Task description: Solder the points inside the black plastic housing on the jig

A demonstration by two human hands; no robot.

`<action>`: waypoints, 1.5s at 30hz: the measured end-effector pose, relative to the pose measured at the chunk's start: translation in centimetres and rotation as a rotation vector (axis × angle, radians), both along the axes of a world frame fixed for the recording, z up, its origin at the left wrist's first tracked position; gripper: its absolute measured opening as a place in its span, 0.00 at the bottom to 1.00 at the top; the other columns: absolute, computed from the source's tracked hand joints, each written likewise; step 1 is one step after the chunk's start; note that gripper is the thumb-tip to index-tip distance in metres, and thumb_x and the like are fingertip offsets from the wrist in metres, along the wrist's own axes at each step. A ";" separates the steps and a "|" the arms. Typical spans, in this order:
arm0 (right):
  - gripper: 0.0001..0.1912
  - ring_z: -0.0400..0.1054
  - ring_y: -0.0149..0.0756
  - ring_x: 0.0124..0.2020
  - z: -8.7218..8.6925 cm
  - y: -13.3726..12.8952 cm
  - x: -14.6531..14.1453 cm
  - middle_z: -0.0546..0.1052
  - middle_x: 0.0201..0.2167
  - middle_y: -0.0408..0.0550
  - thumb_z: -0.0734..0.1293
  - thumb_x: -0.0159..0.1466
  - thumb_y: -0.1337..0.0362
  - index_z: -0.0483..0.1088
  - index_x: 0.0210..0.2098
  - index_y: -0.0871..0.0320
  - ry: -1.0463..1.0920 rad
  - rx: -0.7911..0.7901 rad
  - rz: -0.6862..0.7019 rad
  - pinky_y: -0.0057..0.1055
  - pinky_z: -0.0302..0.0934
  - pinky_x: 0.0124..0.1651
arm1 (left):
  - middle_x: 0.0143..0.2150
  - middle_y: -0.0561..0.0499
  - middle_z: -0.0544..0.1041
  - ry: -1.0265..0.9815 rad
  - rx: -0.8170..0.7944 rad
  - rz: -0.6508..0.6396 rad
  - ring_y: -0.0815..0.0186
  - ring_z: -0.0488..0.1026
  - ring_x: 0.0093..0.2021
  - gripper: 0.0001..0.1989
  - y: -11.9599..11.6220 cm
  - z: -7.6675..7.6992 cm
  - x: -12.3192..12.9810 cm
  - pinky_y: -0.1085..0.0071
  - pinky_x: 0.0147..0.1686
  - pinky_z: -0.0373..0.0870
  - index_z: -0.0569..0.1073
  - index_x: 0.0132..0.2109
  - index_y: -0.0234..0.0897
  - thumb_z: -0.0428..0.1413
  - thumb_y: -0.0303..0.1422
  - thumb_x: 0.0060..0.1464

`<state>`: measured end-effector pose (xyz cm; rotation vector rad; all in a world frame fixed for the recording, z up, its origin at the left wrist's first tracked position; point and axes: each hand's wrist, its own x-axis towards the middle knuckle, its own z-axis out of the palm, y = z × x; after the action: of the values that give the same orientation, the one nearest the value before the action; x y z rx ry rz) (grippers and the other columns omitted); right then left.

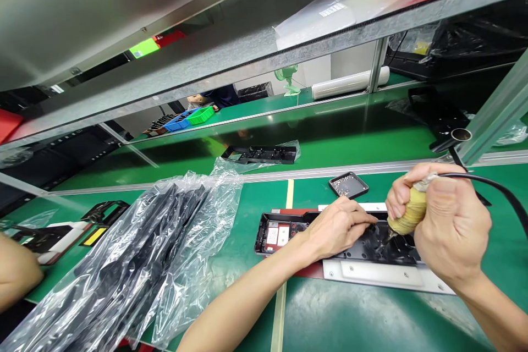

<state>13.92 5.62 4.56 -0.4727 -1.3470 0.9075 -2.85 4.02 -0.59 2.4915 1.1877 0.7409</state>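
Observation:
My right hand point(447, 223) is closed around an electric screwdriver point(406, 217) with a yellow-wrapped body and a black cord. The screwdriver slants down, its tip inside a long black plastic housing point(358, 250). Across that housing lies my left hand point(342, 225), fingers close together, fingertips pressed at its far side; the thumb is hidden. White blocks with bolts, a fixture point(381, 274), flank the housing on a red base. Just beyond my left hand sits a small black tray point(348, 184) of tiny screws.
Clear plastic bags of black parts point(136, 264) cover the bench at left. Another black housing point(259, 154) lies farther back on plastic film. A metal shelf point(247, 74) spans overhead. A co-worker's arm point(16, 272) shows at far left. The screwdriver cord point(495, 181) trails right.

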 end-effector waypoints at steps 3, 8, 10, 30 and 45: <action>0.09 0.66 0.31 0.23 0.0 0.0 0.0 0.67 0.27 0.42 0.60 0.74 0.58 0.67 0.43 0.55 0.005 -0.002 0.005 0.35 0.62 0.23 | 0.49 0.46 0.79 0.078 0.081 0.001 0.61 0.72 0.48 0.14 -0.3 -0.4 0.0 0.66 0.53 0.71 0.78 0.55 0.35 0.51 0.29 0.69; 0.09 0.67 0.32 0.23 0.0 0.0 0.0 0.68 0.28 0.42 0.60 0.73 0.57 0.67 0.44 0.55 0.003 -0.002 0.005 0.35 0.63 0.23 | 0.48 0.46 0.78 0.178 0.155 0.002 0.60 0.70 0.46 0.15 -0.3 -1.1 0.3 0.65 0.50 0.72 0.78 0.57 0.37 0.50 0.30 0.70; 0.09 0.67 0.31 0.23 0.0 0.0 0.0 0.68 0.27 0.42 0.61 0.73 0.57 0.67 0.43 0.55 0.002 -0.006 0.000 0.34 0.64 0.23 | 0.48 0.46 0.78 0.146 0.140 -0.002 0.61 0.70 0.46 0.15 -0.2 -1.1 0.4 0.65 0.51 0.71 0.78 0.56 0.36 0.51 0.30 0.70; 0.09 0.66 0.33 0.23 -0.2 -0.5 0.1 0.68 0.25 0.42 0.63 0.71 0.55 0.69 0.42 0.53 0.025 -0.101 -0.019 0.32 0.63 0.22 | 0.52 0.45 0.76 0.133 -0.252 0.447 0.61 0.76 0.48 0.14 9.0 -1.2 -3.0 0.58 0.49 0.77 0.74 0.54 0.35 0.57 0.40 0.67; 0.08 0.66 0.33 0.24 -0.5 -0.7 0.1 0.68 0.27 0.42 0.62 0.72 0.57 0.70 0.41 0.50 0.046 -0.094 -0.028 0.32 0.63 0.22 | 0.43 0.48 0.79 0.029 -0.254 0.520 0.63 0.77 0.43 0.09 7.9 0.3 -1.9 0.62 0.46 0.75 0.76 0.43 0.34 0.59 0.37 0.65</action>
<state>14.02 4.94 4.10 -0.5384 -1.2568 0.9563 -4.72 11.93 -0.27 2.0083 1.8447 0.6196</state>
